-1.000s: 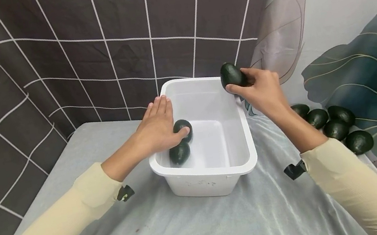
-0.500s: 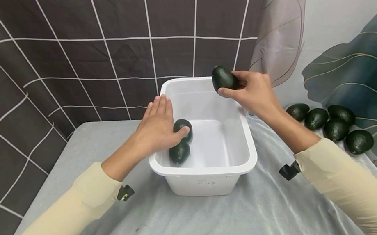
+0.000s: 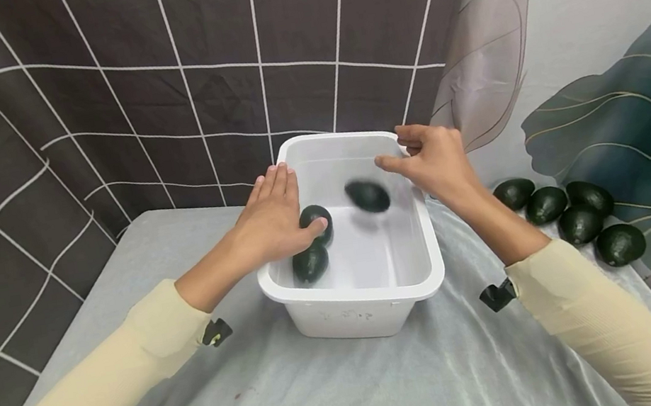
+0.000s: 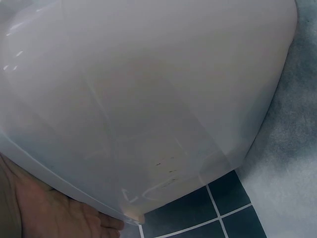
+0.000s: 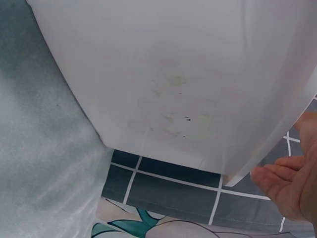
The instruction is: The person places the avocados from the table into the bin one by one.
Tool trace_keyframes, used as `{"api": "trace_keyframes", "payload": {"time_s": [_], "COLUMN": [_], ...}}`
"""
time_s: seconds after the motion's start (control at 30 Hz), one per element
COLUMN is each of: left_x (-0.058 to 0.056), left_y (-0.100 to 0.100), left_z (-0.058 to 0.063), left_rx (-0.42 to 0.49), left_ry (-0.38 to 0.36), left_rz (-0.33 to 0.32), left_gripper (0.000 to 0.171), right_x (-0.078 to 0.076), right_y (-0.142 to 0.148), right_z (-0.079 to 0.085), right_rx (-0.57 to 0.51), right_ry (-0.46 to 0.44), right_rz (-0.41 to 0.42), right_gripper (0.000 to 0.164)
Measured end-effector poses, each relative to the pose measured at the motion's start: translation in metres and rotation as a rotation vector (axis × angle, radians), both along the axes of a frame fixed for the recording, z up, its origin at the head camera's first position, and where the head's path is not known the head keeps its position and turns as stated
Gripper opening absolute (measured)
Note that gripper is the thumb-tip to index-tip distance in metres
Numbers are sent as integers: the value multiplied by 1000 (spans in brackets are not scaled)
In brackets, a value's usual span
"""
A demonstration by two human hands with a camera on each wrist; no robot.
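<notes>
A white plastic tub (image 3: 355, 302) stands in the middle of the head view. My left hand (image 3: 273, 219) lies with straight fingers across its left rim, the thumb over one of two dark green avocados (image 3: 311, 264) inside. Another avocado (image 3: 367, 196), blurred, is in mid-air within the tub, apart from any hand. Above the right rim, my right hand (image 3: 437, 159) has thumb and fingers spread apart with nothing between them. Both wrist views show the tub's outer wall (image 4: 148, 99), with the left fingers (image 4: 64, 213) under the rim's edge and the right fingers (image 5: 282, 178) beside it.
Several avocados (image 3: 581, 223) lie grouped on the right side of the grey cloth (image 3: 332, 396), beyond the right forearm. A dark wall cloth with white grid lines (image 3: 216, 92) rises close behind the tub. A leaf-patterned cloth (image 3: 639, 107) hangs at the right.
My right hand has moved left over the tub and let go of its avocado, which has dropped into the tub's interior. The left hand has stayed in place.
</notes>
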State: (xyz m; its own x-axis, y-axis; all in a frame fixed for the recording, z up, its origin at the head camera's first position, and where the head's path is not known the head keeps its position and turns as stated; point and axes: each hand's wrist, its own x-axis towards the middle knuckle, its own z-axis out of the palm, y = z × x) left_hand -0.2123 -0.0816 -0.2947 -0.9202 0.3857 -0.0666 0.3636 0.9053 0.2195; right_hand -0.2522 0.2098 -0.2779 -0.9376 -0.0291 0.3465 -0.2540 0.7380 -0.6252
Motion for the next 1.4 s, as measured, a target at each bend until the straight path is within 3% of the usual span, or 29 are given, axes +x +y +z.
{"api": "trace_keyframes", "payload": {"time_s": [0.8,1.4], "left_x": [-1,0], "left_y": [1,1], "left_z": [0,0], "left_rx": [3,6], "left_ry": [6,9], "left_rz": [-1,1], "left_gripper": [107,107], "right_x": [3,14], "right_y": [17,31], "right_z": [-10,-13], "right_rx": [-16,-46], "right_ry": [-37,-36], "right_rz": [-22,-34], "right_gripper": [66,68]}}
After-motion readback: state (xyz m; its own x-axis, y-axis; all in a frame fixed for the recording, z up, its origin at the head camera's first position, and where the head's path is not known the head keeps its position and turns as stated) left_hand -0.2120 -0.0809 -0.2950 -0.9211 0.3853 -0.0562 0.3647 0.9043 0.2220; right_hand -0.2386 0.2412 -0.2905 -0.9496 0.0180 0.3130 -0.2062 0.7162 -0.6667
